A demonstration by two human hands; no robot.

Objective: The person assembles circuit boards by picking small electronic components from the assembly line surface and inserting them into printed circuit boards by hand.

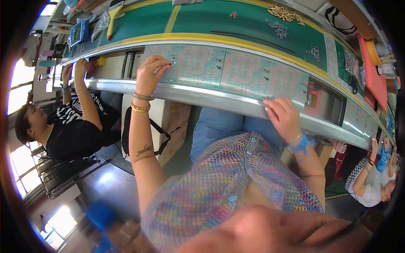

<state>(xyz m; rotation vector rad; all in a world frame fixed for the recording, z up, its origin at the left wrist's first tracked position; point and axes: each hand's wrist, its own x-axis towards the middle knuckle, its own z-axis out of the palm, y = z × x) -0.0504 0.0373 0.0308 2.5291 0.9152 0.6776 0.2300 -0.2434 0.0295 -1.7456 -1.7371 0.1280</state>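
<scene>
My left hand is over the left part of a green circuit board. Its thumb and forefinger are pinched together, with a tiny dark bit at their tips that is too small to name. At the near metal rail is my right hand, its fingers curled and the tips close together. What it holds, if anything, cannot be made out. It is nearest to a second circuit board, which lies right of the first. Both boards carry a few small upright parts and sit between the rails.
Beyond the boards runs a green bench mat. On it are a yellow-handled brush, tan parts, grey parts and a black strip. A blue bin stands far left. Co-workers sit at both ends of the line.
</scene>
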